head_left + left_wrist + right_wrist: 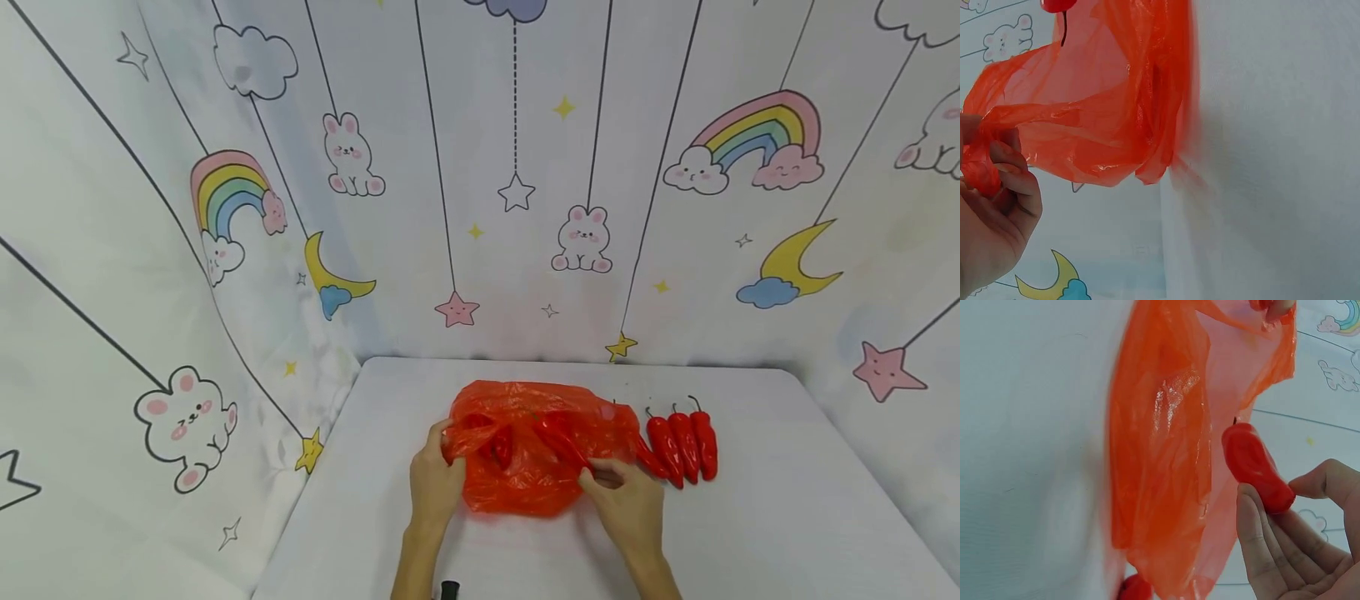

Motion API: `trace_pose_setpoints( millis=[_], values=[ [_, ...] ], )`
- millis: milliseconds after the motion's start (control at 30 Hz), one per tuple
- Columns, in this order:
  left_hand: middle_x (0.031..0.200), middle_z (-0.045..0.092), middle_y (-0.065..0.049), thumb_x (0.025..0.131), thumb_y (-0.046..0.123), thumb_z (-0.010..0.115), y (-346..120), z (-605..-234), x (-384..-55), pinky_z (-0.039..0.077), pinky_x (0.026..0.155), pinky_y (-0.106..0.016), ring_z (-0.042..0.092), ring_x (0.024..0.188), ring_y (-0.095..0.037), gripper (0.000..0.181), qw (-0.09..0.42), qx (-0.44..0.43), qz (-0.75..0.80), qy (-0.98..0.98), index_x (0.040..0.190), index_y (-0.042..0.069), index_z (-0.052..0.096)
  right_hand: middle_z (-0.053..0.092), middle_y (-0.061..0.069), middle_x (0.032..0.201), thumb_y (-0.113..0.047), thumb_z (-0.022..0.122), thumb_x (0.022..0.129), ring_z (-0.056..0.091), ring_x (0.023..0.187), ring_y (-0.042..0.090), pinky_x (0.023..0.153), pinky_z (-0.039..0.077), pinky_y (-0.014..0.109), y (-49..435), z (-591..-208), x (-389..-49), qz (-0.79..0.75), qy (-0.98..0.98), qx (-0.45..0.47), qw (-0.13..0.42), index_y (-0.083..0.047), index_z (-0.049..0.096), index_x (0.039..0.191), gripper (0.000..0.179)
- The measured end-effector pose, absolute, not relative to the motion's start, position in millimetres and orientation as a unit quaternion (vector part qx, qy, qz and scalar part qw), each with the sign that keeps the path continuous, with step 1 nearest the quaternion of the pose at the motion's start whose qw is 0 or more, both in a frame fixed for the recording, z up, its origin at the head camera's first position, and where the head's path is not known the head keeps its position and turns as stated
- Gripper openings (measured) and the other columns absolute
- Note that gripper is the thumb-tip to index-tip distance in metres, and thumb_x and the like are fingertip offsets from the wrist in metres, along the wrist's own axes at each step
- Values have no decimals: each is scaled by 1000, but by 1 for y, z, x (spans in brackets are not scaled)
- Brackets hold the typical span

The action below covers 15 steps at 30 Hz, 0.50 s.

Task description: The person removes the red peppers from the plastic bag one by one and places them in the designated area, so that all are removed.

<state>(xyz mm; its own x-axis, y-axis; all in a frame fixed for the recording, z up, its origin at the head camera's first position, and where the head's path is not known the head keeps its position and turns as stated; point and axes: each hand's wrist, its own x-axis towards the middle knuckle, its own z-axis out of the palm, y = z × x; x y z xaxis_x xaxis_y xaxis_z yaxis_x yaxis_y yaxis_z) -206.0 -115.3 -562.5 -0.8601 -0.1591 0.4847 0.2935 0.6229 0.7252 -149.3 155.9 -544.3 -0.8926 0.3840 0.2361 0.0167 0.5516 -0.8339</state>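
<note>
A crinkled red plastic bag (pixel 517 492) lies on the table between my two hands. My left hand (pixel 437 487) grips its gathered left edge, and in the left wrist view the bunched film (pixel 982 165) shows between fingers and thumb. My right hand (pixel 630 508) pinches a glossy red chili pepper (pixel 1255 464) by its lower end, between thumb and fingertips. The pepper's stem end points toward the bag's opening, and the pepper overlaps the bag in the head view. Inside the bag, a red shape (pixel 501 447) shows near its left part.
Three red chili peppers (pixel 683 443) lie side by side to the right of the bag. Another pepper (pixel 649 458) slants out beside the bag's right edge. A small black object (pixel 449 590) is at the bottom of the head view. Cartoon-printed cloth (pixel 517 275) surrounds the white table (pixel 780 500).
</note>
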Motion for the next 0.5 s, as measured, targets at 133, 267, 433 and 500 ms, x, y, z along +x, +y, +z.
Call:
trace_pose_setpoints(
  millis=[133,267,433,500],
  values=[
    [78,65,5,88,15,81,-112,-559,-205,58,68,-32,57,66,-11,48,248,-36,-422,-871,132,12,62,79,8,93,-16,85,84,77,79,23,66,60,24,160,-548,-144,459,-856,-120,207,-7,82,105,23],
    [79,61,7,85,18,85,-111,-557,-205,56,67,-31,55,67,-10,53,238,-36,-417,-876,132,15,62,80,10,92,-14,85,85,77,80,24,65,59,21,167,-548,-140,460,-854,-122,210,-5,82,106,22],
    [83,61,6,84,25,87,-110,-554,-205,56,68,-31,56,71,-13,56,232,-27,-417,-879,134,18,63,80,10,94,-15,85,87,78,82,25,66,56,17,177,-545,-133,465,-848,-139,213,-6,81,111,26],
    [83,61,5,84,27,87,-110,-552,-205,56,67,-31,56,72,-13,57,230,-24,-415,-880,134,17,63,80,11,95,-17,84,87,78,83,25,66,56,16,181,-545,-131,468,-845,-146,214,-5,81,112,28]
  ],
)
